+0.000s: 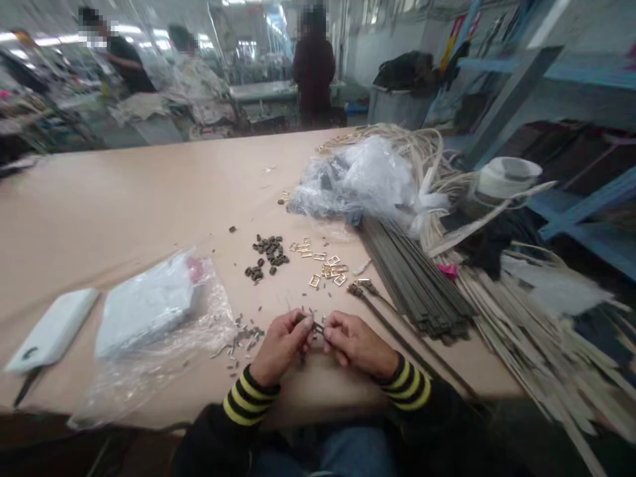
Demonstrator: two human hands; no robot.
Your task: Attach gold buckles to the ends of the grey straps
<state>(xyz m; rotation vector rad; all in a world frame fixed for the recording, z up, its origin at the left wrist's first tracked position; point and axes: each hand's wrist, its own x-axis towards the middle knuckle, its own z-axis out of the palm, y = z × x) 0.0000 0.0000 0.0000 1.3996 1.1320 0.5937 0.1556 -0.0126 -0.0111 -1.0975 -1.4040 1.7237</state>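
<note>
head: dark strip point(318, 327) (slim) bridges left hand point(281, 341) and right hand point(358, 341).

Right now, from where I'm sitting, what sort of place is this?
Probably a factory workshop, perhaps for straps or bags: a bundle of dark strips and scattered gold-coloured buckles lie on the broad table, with rows of ceiling lights beyond.

white device point(57, 328), black cable point(27, 385): far left | standing person point(314, 76): background | blue shelving point(591, 77): right
</note>
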